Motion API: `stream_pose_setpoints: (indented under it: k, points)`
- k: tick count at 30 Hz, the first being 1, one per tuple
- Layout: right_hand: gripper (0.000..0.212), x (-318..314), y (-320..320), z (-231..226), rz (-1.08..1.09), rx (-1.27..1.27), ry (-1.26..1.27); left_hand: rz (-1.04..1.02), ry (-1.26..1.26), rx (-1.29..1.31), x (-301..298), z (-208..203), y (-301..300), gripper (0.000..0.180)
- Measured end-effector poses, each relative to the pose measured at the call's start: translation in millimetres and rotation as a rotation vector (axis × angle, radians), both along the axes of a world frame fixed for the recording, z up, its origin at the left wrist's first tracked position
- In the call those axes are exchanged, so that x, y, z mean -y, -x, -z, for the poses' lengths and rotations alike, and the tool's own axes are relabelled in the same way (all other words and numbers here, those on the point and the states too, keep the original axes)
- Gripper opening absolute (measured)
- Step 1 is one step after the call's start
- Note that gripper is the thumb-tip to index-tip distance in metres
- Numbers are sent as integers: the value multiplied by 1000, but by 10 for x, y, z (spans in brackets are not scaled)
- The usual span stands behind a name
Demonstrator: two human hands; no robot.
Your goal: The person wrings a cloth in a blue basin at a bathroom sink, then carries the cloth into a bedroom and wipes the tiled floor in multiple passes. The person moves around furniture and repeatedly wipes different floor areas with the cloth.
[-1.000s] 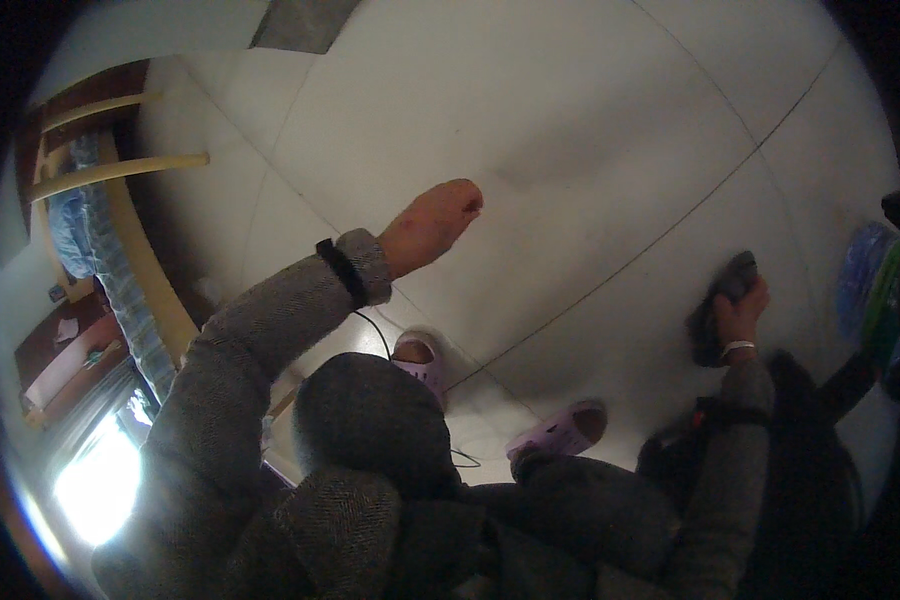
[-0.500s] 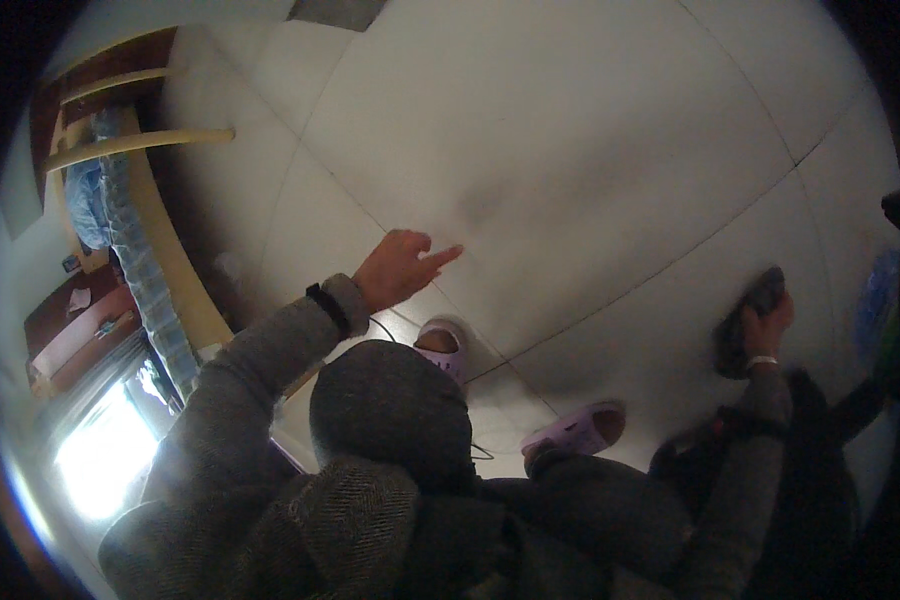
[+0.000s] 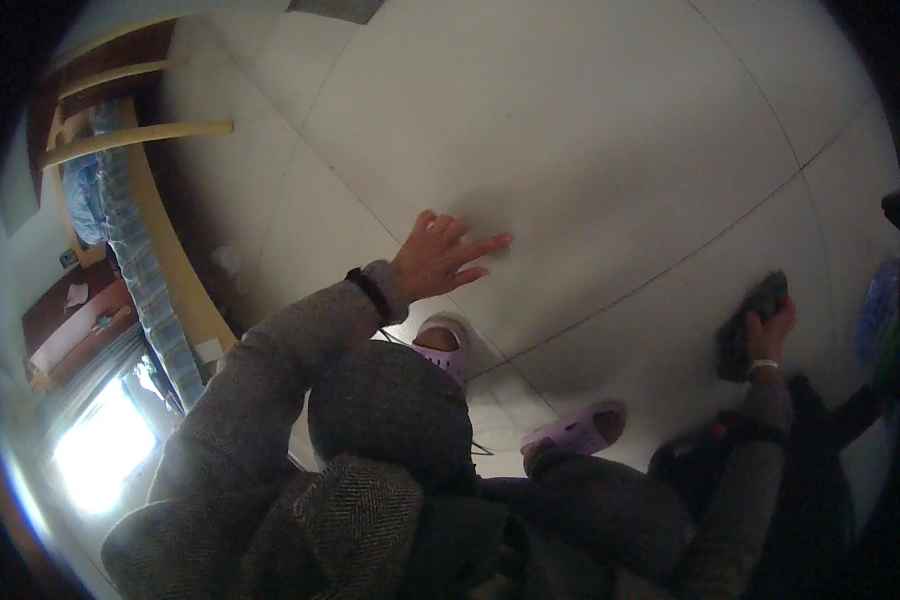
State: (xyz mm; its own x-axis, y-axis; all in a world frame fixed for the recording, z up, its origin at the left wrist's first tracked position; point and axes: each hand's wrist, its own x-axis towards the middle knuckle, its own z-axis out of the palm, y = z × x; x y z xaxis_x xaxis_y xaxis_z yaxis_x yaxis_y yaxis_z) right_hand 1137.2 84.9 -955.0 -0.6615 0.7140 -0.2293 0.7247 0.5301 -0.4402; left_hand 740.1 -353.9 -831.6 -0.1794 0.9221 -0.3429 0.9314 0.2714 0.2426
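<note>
My left hand (image 3: 438,257) reaches over the pale tiled floor (image 3: 610,170), its index finger and thumb stretched out apart and the other fingers partly bent. Nothing shows in its grasp. The index fingertip is close to a small dark patch on the floor; whether it touches the floor I cannot tell. Off to the right, my right hand (image 3: 773,330) is closed on a dark grey oval bundle (image 3: 745,325), perhaps a cloth, just over or on the floor. Its exact kind is unclear in the dim light.
Two light purple clogs (image 3: 574,430) are on my feet below my bent knees. A wooden bed frame (image 3: 175,255) with a blue patterned cloth stands at the left. Blue plastic (image 3: 875,310) lies at the right rim, near dark fabric. A grey slab (image 3: 337,8) shows at the top.
My left hand has moved to the right and farther over the floor, its index finger and thumb now spread wider. The right hand with the bundle has hardly moved.
</note>
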Motion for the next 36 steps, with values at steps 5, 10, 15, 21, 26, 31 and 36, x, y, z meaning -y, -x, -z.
stream_pose_setpoints:
  k: [5,10,15,21,26,31,36]
  points:
    - [72,11,-12,-6,37,3,41,110,-41,36,-580,128,60,59]
    - [75,54,-6,-27,44,-12,44,97,-141,45,-845,144,77,55]
    - [78,100,47,-77,71,25,56,62,-126,20,-1025,211,168,49]
    - [78,121,142,-126,147,75,90,71,-141,113,-1158,231,180,45]
    - [76,130,144,-140,128,59,84,209,-52,78,-982,210,137,45]
    - [72,136,143,-148,123,56,94,295,8,29,-709,129,162,41]
    - [71,127,165,-140,121,80,84,161,1,100,-683,120,189,37]
